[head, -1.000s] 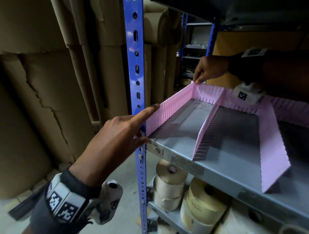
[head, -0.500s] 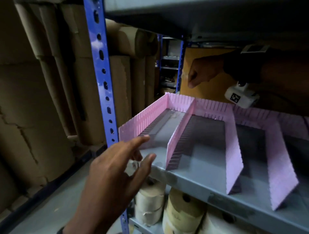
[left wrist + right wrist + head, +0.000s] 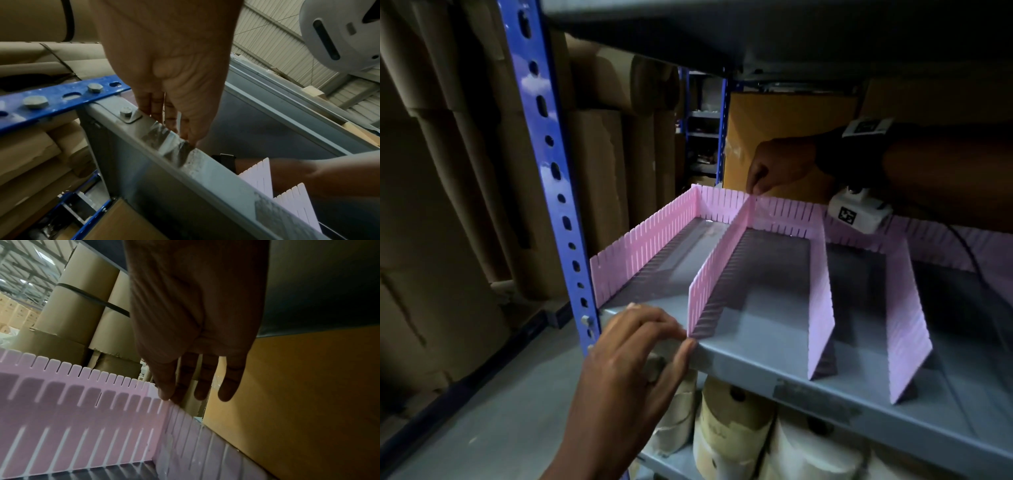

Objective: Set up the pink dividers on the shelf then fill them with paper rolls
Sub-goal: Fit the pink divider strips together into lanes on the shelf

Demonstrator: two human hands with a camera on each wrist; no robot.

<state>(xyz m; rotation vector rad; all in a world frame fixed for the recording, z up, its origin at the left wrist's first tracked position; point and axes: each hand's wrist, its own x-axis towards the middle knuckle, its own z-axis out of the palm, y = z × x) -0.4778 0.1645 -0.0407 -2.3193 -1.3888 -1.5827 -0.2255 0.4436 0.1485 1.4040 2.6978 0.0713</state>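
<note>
Two grey shelf (image 3: 774, 363) tiers, cardboard rolls (image 3: 599, 164) behind

far divider (image 3: 909, 308): back end hidden behind right hand's wrist camera | paper rolls (image 3: 736, 425): partly hidden under shelf (image 3: 808, 373)

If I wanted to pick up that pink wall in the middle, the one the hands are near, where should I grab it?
Probably pinch the pink divider along its slotted top edge, coming from above. It stands upright and thin on the shelf, so only that edge is free; its far end joins the back strip, where the right hand touches it. The left hand rests at its front end.
</note>
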